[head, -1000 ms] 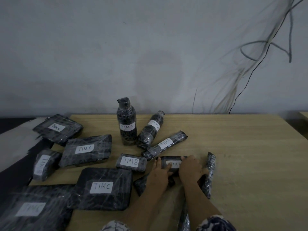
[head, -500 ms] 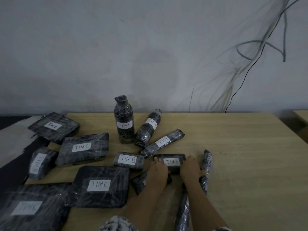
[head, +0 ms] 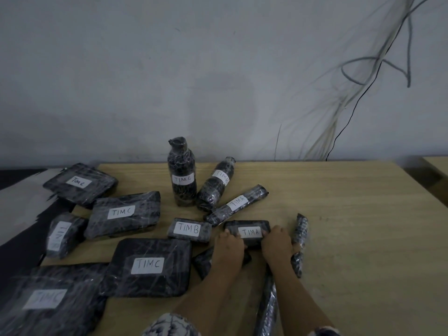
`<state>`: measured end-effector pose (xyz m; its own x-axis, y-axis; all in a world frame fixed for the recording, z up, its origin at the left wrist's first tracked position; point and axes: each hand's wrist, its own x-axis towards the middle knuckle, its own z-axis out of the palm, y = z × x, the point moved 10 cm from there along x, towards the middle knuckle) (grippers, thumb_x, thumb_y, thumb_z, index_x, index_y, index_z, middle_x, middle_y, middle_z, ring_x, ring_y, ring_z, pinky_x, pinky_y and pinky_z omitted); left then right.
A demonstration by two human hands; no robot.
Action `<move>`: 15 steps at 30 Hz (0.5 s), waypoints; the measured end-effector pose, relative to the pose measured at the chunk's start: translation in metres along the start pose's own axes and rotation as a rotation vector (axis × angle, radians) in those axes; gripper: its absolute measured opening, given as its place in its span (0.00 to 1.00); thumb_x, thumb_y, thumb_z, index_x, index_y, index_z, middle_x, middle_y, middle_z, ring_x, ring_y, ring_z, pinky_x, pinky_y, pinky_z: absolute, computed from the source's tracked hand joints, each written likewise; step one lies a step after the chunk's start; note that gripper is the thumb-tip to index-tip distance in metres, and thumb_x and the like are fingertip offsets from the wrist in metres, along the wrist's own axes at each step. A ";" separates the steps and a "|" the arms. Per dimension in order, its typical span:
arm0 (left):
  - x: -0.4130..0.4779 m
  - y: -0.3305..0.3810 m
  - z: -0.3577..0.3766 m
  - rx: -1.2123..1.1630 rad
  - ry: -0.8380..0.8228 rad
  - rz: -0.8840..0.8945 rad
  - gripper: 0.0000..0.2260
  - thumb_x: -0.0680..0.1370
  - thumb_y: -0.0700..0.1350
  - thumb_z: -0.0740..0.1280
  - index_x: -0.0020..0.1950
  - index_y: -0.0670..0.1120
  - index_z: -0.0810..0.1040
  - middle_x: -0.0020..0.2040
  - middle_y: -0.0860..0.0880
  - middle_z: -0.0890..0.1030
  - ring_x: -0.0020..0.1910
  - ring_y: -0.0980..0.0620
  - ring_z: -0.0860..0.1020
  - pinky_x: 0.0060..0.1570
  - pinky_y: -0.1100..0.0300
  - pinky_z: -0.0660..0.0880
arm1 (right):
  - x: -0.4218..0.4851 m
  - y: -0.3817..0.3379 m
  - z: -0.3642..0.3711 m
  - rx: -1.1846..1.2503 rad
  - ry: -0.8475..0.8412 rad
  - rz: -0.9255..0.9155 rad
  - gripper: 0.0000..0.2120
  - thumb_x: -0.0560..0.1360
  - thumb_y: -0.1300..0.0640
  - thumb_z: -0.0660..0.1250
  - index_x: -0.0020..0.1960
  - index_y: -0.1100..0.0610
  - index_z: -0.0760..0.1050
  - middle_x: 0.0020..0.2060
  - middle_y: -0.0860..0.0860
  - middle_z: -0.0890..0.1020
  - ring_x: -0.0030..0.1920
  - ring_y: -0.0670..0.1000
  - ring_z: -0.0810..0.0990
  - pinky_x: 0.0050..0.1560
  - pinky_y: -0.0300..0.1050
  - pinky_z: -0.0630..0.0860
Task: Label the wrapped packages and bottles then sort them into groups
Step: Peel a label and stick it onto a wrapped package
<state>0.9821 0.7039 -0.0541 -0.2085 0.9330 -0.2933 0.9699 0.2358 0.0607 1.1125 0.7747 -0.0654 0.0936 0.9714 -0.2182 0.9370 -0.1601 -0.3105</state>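
A small black-wrapped package [head: 247, 226] with a white label reading TIMA lies on the wooden table [head: 351, 226]. My left hand [head: 229, 246] presses on its left end and my right hand [head: 277, 242] on its right end, fingers at the label's edges. Left of it sits a small package marked TIMB [head: 190, 229]. An upright bottle marked TIMC [head: 182, 175], a leaning bottle [head: 215, 185] and a wrapped roll marked TIMA [head: 238, 204] stand behind. A thin wrapped stick [head: 300, 236] lies right of my right hand.
Several flat packages marked TIMC [head: 148, 266] fill the table's left side, some overhanging the edge. Another small wrapped piece [head: 202, 261] lies under my left wrist and a long wrapped roll [head: 268, 309] between my forearms. Loose cables [head: 363, 76] hang on the wall at the right.
My fingers have slid off the label toward the package's ends, so the word TIMA now shows in full. The view shifted slightly.
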 end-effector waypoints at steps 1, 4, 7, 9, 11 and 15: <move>0.001 -0.002 0.000 0.013 0.006 -0.016 0.21 0.80 0.44 0.63 0.71 0.40 0.64 0.68 0.38 0.69 0.66 0.42 0.67 0.64 0.53 0.66 | 0.001 -0.001 0.001 -0.016 -0.012 -0.013 0.11 0.80 0.52 0.57 0.57 0.58 0.69 0.57 0.54 0.75 0.59 0.54 0.74 0.66 0.59 0.65; -0.001 -0.001 -0.003 -0.015 -0.003 -0.001 0.16 0.80 0.43 0.63 0.66 0.40 0.70 0.66 0.40 0.71 0.64 0.44 0.69 0.62 0.56 0.66 | 0.001 -0.006 0.002 -0.077 -0.046 -0.053 0.09 0.80 0.59 0.57 0.58 0.59 0.68 0.60 0.56 0.73 0.61 0.56 0.73 0.65 0.59 0.68; -0.007 -0.002 -0.012 -0.150 0.024 0.014 0.16 0.81 0.43 0.58 0.67 0.37 0.69 0.68 0.38 0.68 0.65 0.43 0.69 0.63 0.55 0.66 | -0.001 -0.013 -0.001 -0.125 -0.061 -0.076 0.09 0.80 0.61 0.56 0.59 0.60 0.68 0.60 0.56 0.72 0.61 0.56 0.73 0.65 0.58 0.69; -0.011 -0.007 -0.015 -0.253 0.045 -0.003 0.18 0.81 0.42 0.58 0.69 0.35 0.65 0.69 0.38 0.68 0.66 0.43 0.69 0.64 0.55 0.66 | -0.003 -0.014 -0.002 -0.155 -0.085 -0.091 0.09 0.80 0.62 0.56 0.59 0.60 0.68 0.60 0.56 0.72 0.61 0.56 0.74 0.65 0.57 0.69; -0.016 -0.009 -0.018 -0.360 0.038 0.009 0.20 0.80 0.40 0.59 0.70 0.35 0.62 0.69 0.38 0.68 0.67 0.44 0.68 0.65 0.56 0.65 | -0.003 -0.014 -0.004 -0.204 -0.124 -0.100 0.10 0.80 0.61 0.57 0.60 0.60 0.69 0.60 0.57 0.72 0.60 0.55 0.75 0.65 0.56 0.69; -0.021 -0.017 -0.032 -0.451 0.052 0.015 0.18 0.78 0.40 0.63 0.66 0.36 0.67 0.66 0.39 0.70 0.63 0.43 0.71 0.63 0.55 0.70 | -0.010 -0.017 -0.011 -0.263 -0.118 -0.093 0.10 0.79 0.61 0.58 0.59 0.62 0.72 0.58 0.57 0.76 0.57 0.55 0.77 0.66 0.57 0.70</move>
<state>0.9662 0.6897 -0.0182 -0.2122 0.9468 -0.2419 0.8233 0.3066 0.4777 1.0990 0.7697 -0.0474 -0.0217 0.9503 -0.3105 0.9962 -0.0057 -0.0871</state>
